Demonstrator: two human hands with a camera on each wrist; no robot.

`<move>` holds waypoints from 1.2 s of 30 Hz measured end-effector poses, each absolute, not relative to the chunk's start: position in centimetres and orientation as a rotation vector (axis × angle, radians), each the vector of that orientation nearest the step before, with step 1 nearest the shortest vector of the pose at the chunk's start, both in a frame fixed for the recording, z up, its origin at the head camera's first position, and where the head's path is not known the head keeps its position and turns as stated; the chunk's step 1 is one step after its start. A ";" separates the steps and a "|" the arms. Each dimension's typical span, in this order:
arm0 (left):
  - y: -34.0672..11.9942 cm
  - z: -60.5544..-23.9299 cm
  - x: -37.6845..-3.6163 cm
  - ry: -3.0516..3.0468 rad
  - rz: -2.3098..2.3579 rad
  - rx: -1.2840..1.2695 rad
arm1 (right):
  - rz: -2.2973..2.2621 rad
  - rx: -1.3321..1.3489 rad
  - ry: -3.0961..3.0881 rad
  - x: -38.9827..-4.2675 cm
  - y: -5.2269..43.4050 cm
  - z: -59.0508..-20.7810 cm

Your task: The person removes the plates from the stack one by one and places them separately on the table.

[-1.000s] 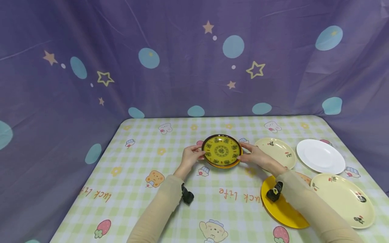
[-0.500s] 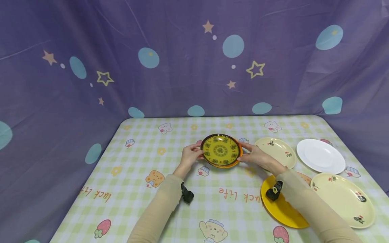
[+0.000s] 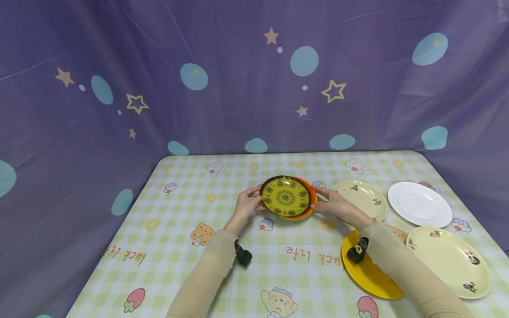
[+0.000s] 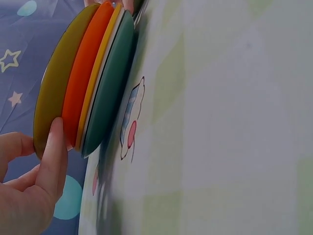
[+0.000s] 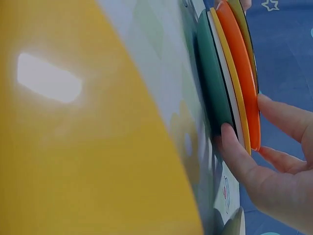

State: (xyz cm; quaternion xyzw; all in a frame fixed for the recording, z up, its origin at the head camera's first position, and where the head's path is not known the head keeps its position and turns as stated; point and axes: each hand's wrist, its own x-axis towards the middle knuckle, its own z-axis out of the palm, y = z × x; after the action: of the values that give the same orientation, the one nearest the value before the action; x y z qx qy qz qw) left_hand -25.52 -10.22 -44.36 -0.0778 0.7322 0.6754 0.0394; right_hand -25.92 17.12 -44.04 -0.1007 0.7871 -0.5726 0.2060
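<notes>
A stack of plates sits at the middle of the checked tablecloth (image 3: 191,207). On top is a yellow patterned plate (image 3: 285,197) with a dark rim, shifted left off the orange plate (image 3: 311,198) under it. My left hand (image 3: 248,202) pinches the top plate's left rim; in the left wrist view its thumb (image 4: 54,161) lies on the top plate's edge (image 4: 58,83), beside the orange plate (image 4: 88,73). My right hand (image 3: 332,202) holds the stack's right side. In the right wrist view its thumb (image 5: 234,152) touches the green bottom plate (image 5: 212,78) and its fingers lie over the orange plate (image 5: 239,63).
To the right lie a small cream plate (image 3: 362,198), a white plate (image 3: 419,204), a large cream plate (image 3: 447,260) and a plain yellow plate (image 3: 366,274) under my right forearm. A purple curtain (image 3: 238,88) closes off the back and sides.
The patterned top plate has moved left and slightly up with my left hand, and more of the orange plate now shows on the right. My right hand has barely moved.
</notes>
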 end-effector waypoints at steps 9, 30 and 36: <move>-10.6 -43.9 -25.3 2.256 2.049 -0.236 | -1.635 -0.264 2.158 -26.0 16.9 -44.2; -13.5 -43.2 -24.6 2.315 2.122 -0.216 | -1.675 -0.195 2.128 -25.8 16.6 -44.1; -15.0 -42.9 -24.4 2.337 2.147 -0.256 | -1.676 -0.174 2.128 -26.0 16.6 -44.2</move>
State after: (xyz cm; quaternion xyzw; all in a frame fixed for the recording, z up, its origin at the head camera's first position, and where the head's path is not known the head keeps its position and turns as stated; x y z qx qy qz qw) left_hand -24.38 -14.99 -42.85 -0.0803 0.7339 0.6741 -0.0212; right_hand -26.01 16.56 -44.17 -0.0625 0.7661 -0.6034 0.2120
